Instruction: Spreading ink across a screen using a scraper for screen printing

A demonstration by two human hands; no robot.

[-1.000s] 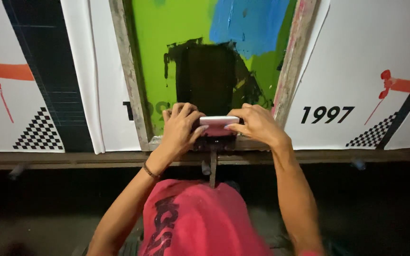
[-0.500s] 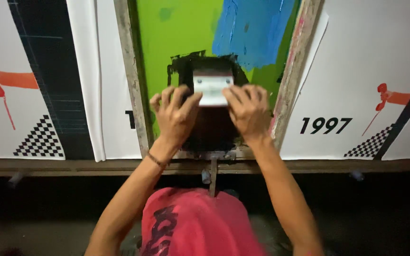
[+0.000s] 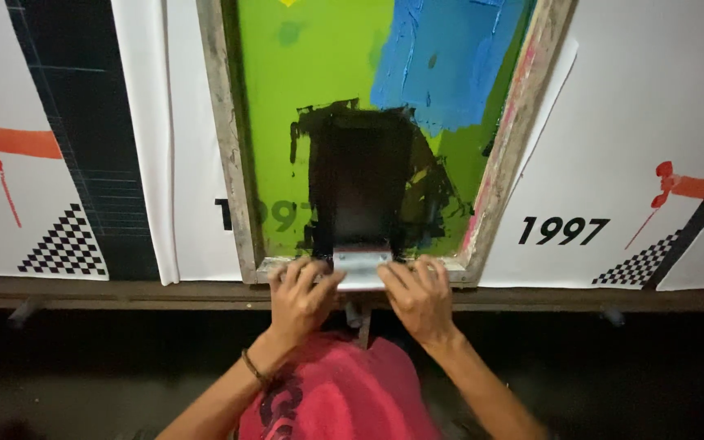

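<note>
The squeegee [image 3: 360,269] now sits at the near end of the screen frame [image 3: 230,163], down from the middle of the mesh where it stood half a second ago; both hands have drawn it toward the body; the left hand [image 3: 303,295] grips its left end with fingers curled over the top, and the right hand [image 3: 419,297] grips its right end the same way; a broad band of black ink [image 3: 364,187] runs up the green mesh behind the blade, glossy along its path; this reads as a pull stroke just finished at the frame's near rail; printed white sheets [image 3: 629,155] lie either side on the table [image 3: 124,292], well apart from the blade.
</note>
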